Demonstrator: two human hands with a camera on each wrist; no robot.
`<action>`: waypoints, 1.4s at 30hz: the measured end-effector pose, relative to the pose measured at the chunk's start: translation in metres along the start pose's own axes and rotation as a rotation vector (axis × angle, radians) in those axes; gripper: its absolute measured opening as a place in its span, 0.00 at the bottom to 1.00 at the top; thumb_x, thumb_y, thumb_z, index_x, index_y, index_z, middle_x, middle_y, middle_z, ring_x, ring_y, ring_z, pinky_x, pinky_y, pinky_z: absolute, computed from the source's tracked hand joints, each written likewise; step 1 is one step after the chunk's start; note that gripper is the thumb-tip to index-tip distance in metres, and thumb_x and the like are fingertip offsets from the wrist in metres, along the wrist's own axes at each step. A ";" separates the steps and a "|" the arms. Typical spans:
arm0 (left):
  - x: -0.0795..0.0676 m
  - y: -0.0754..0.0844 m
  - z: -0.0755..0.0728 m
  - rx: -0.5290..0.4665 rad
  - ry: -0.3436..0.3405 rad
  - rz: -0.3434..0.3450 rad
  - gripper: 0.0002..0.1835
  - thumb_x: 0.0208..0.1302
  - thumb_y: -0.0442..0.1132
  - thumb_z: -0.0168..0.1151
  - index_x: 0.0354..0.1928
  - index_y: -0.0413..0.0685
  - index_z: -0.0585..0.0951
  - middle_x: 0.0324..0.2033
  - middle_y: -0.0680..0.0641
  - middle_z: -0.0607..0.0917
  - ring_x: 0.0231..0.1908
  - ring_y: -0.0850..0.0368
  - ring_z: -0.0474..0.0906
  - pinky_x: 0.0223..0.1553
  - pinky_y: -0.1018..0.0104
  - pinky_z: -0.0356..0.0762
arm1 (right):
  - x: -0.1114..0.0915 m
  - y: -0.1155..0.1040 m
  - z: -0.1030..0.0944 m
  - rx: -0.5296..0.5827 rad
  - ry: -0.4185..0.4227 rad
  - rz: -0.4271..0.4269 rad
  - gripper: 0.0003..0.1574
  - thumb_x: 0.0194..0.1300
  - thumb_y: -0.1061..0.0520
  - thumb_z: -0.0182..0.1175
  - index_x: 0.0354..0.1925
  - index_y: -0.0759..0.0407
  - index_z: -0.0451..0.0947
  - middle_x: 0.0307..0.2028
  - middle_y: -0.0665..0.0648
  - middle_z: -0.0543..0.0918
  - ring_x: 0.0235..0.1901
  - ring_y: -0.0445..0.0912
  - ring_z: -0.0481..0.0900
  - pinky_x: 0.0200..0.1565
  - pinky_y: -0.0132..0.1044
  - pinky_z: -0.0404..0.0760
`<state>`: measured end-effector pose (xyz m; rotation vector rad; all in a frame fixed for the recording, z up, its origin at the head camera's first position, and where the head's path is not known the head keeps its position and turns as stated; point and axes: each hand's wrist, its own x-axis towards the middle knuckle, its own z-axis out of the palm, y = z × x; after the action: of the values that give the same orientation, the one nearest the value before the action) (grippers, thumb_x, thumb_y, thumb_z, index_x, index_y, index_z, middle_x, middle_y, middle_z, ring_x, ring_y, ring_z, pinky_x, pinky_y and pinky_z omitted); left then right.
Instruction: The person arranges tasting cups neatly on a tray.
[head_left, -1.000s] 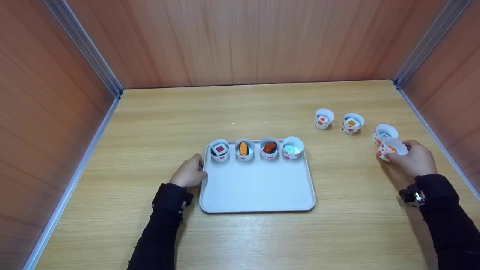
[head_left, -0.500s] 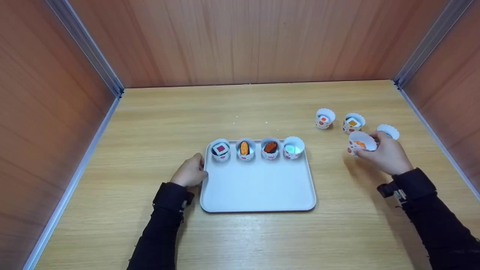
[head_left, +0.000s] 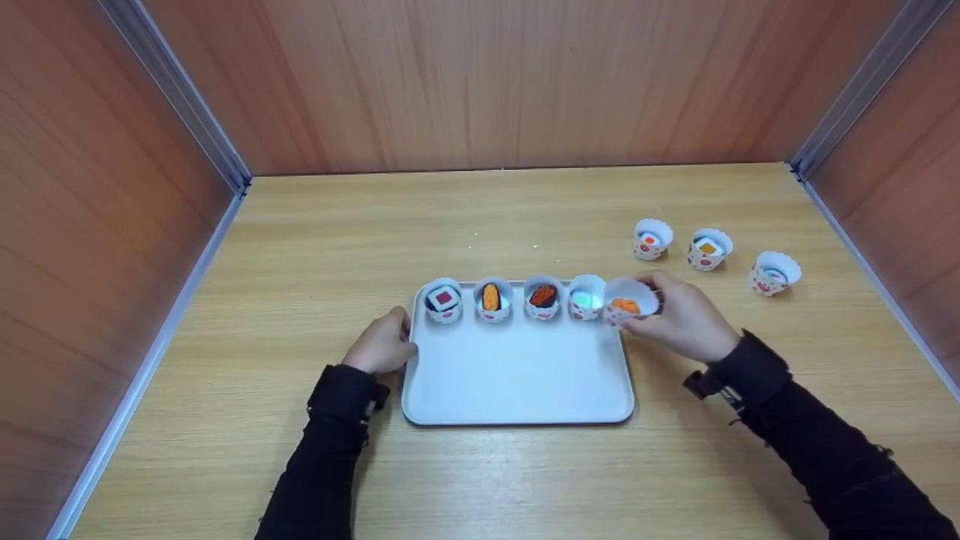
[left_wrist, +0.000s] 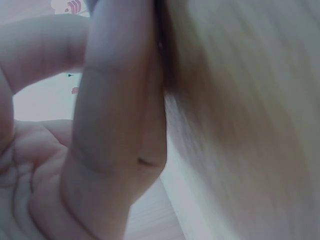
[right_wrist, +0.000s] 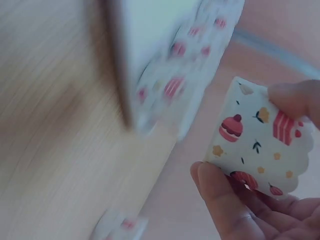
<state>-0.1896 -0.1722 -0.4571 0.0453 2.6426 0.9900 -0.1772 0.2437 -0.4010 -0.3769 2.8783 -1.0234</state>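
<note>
In the head view, my right hand [head_left: 688, 319] pinches a paper baking cup [head_left: 636, 290] with an orange sushi-like piece [head_left: 625, 305] inside. This cup is held just over the back right corner of the white tray [head_left: 517, 375]. Thumb and fingers grip the printed wall of the cup [right_wrist: 255, 145] in the right wrist view. My left hand [head_left: 380, 345] holds the tray's left edge. Along the tray's back edge stand several cups in a row, among them one with a red-centred square [head_left: 442, 298] and, rightmost, one with a pale green piece [head_left: 586, 300].
On the wooden table behind and right of the tray stand three more filled cups: one with a red-topped piece [head_left: 651, 240], one with a yellow-topped piece [head_left: 709, 250], and a third cup [head_left: 772, 275]. Wood-grain panels [head_left: 480, 90] enclose the table at back and sides.
My right hand has carried the cup with the orange piece leftward from the far right cup to the tray's back right corner. The left hand stays at the tray's edge.
</note>
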 end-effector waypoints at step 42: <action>-0.001 0.002 0.000 -0.009 -0.003 0.024 0.09 0.56 0.28 0.56 0.39 0.39 0.69 0.24 0.49 0.71 0.22 0.56 0.70 0.22 0.69 0.66 | 0.054 -0.135 0.159 -0.082 -0.493 -0.286 0.35 0.57 0.54 0.69 0.60 0.57 0.66 0.51 0.53 0.78 0.45 0.42 0.75 0.50 0.34 0.76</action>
<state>-0.1890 -0.1709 -0.4561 0.0767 2.6404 1.0081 -0.1791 0.0317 -0.4389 -0.9232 2.4657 -0.7120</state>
